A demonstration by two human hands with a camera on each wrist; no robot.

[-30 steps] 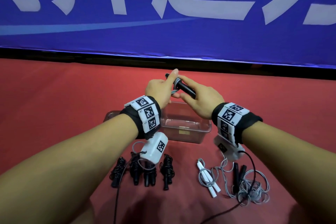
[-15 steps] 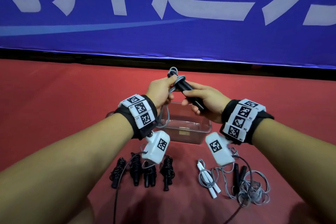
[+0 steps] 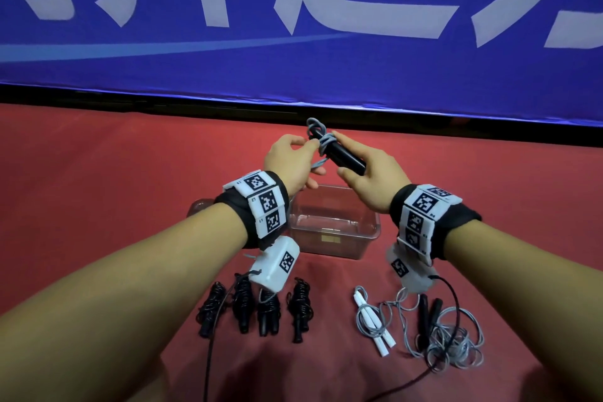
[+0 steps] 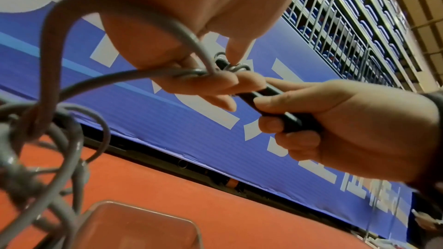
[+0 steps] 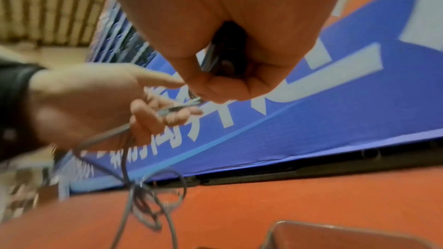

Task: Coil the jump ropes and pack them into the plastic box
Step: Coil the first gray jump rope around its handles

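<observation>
My right hand (image 3: 365, 173) grips the black handles (image 3: 342, 157) of a jump rope above the clear plastic box (image 3: 332, 238). A few turns of grey rope (image 3: 321, 140) wrap the handles' far end. My left hand (image 3: 293, 163) pinches that grey rope (image 4: 167, 72) beside the wraps. In the left wrist view the rope loops down in a loose tangle (image 4: 48, 130) below the hand. The right wrist view shows the handle ends (image 5: 227, 58) in my right fist and the left hand (image 5: 95, 101) holding the rope (image 5: 172, 109).
Several coiled black ropes (image 3: 254, 307) lie in a row near me on the red floor. A white-handled rope (image 3: 372, 320) and a loose grey rope with black handles (image 3: 440, 333) lie to the right. A blue banner (image 3: 293, 26) stands behind.
The left hand has carried the grey rope around the handles, adding wraps at their far end. The right hand has turned the handles slightly while still holding them.
</observation>
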